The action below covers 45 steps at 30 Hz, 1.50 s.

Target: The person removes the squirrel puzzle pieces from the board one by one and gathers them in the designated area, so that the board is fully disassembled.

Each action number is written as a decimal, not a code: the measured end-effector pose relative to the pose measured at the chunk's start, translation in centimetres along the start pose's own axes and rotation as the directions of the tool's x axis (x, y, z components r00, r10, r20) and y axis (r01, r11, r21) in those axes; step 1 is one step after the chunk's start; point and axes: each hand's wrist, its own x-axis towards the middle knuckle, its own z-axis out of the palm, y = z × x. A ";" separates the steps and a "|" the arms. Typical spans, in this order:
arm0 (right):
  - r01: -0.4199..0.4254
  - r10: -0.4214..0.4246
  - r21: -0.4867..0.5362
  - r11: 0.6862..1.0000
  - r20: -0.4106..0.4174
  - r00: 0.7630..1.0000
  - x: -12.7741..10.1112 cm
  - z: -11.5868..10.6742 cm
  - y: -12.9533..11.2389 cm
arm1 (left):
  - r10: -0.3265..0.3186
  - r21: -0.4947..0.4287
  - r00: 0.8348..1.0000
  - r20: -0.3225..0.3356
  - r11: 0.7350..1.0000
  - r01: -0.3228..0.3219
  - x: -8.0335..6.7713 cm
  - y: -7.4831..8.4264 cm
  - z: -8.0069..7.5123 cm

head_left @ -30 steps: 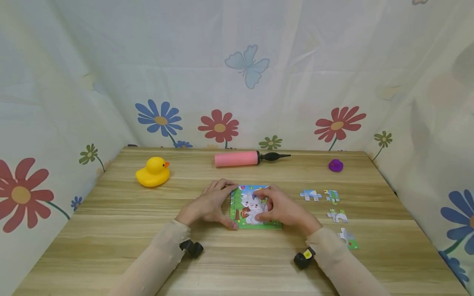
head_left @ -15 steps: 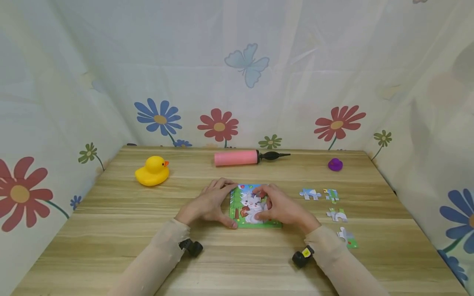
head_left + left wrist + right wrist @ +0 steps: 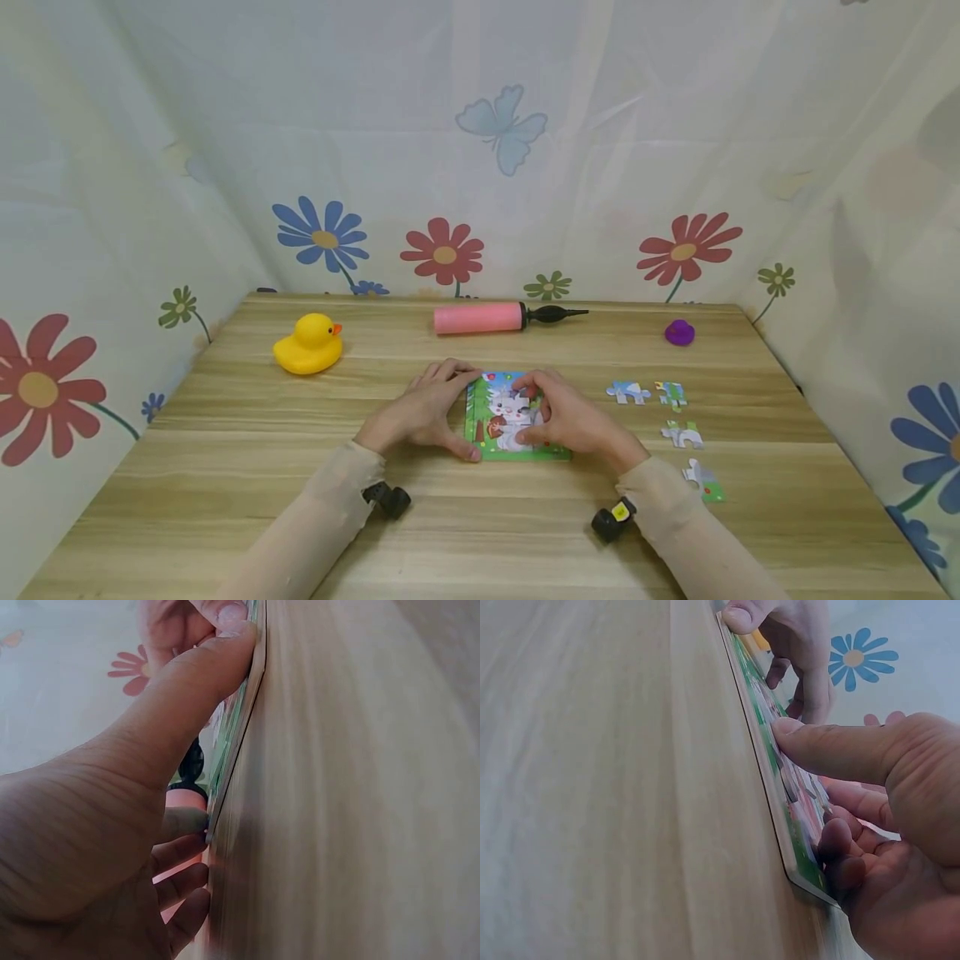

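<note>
A small puzzle board with a white rabbit picture lies flat on the wooden table, near its middle. My left hand holds the board's left edge, thumb at the near corner and fingers at the far corner; the left wrist view shows that thumb lying along the board's edge. My right hand rests on the picture, thumb and bent fingertips pressing on the pieces. In the right wrist view the thumb presses on the board.
Several loose puzzle pieces lie to the right of the board, one beside my right sleeve. A yellow rubber duck, a pink hand pump and a small purple object sit along the back. Flowered cloth walls surround the table.
My right hand's fingers have shifted slightly left over the picture and closed in on the pieces. The left hand and the board have stayed where they were.
</note>
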 end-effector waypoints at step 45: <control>-0.010 0.013 0.066 0.998 -0.052 0.999 0.2 0.1 -0.3 | 0.013 0.009 1.000 0.005 1.000 -0.013 0.0 0.0 -0.1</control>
